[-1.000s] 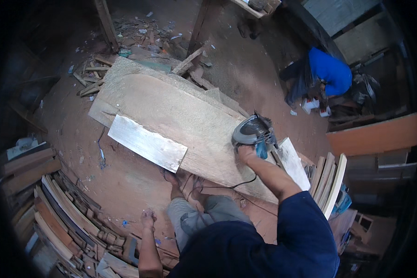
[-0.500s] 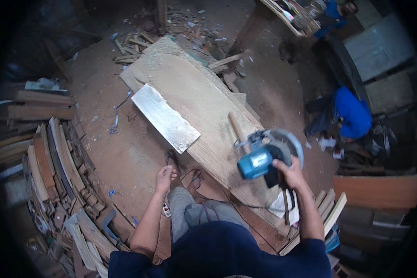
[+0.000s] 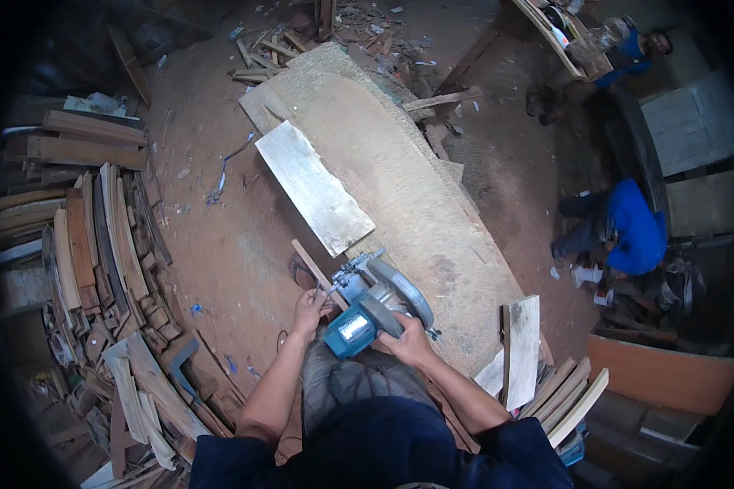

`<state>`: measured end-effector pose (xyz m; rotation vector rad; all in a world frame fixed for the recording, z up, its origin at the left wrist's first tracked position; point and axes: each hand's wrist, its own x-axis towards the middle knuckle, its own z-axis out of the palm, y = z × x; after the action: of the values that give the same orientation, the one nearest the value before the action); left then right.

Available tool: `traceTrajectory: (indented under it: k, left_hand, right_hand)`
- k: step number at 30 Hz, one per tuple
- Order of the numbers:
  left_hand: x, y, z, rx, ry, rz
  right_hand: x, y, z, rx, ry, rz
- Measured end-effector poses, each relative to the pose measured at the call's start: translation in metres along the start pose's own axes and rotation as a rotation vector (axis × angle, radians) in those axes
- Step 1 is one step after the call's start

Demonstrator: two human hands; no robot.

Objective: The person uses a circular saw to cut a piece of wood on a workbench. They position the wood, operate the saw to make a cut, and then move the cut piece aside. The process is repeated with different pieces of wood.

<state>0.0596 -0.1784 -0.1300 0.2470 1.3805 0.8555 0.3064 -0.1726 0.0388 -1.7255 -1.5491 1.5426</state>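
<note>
Head view: right hand had its grip wrapped round the rear handle of the circular saw, thumb over the top. Left hand was at the wooden strip along the saw's base, fingers curled against it; couldn't tell if that grip pinched the strip or just touched it. Saw sat before the lap, at the near edge of the dusty tabletop; resting or lifted, unclear. Probably held close so the right hand bore the weight and the strip side faced the left. Whitish board lay along the tabletop's left edge, seemingly kept off the middle. Pale plank stood out at the right end, near some stacked slats.

Versus half a second earlier: saw came in from the tabletop's right part, and turned so the strip pointed left; left hand, then apart from the saw, had reached it. Whitish board looked unmoved on the tabletop; camera had shifted. Co-worker in blue remained bent over at right.
</note>
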Motion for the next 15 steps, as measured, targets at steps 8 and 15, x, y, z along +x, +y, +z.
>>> traceTrajectory:
  k: [8,15]
  left_hand:
    - [0.062,0.005,0.001,-0.104,-0.085,-0.024]
    - [0.102,0.003,-0.004,-0.145,-0.084,-0.028]
  right_hand:
    - [0.047,0.022,0.021,-0.142,0.058,-0.01]
    - [0.063,0.021,0.034,-0.167,0.109,-0.06]
